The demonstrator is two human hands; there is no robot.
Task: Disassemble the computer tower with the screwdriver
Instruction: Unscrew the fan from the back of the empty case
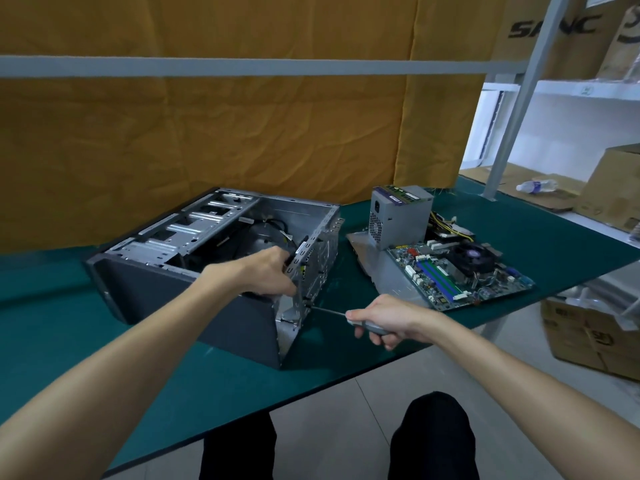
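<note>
We read "SANC" on a box (pixel 550 27), upper right. Our right hand (pixel 381 318) grasps the screwdriver (pixel 341 315), its tip pointing left at the computer tower (pixel 214 268); our left hand (pixel 268 273) grips the tower's rear edge.

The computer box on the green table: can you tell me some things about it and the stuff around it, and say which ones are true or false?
1. The right hand holds a screwdriver. True.
2. The left hand lies flat on the table. False: it grips the computer tower at its rear edge.
3. The motherboard is inside the tower. False: it lies on the table beside it.
4. The power supply stands outside the tower. True.
</note>
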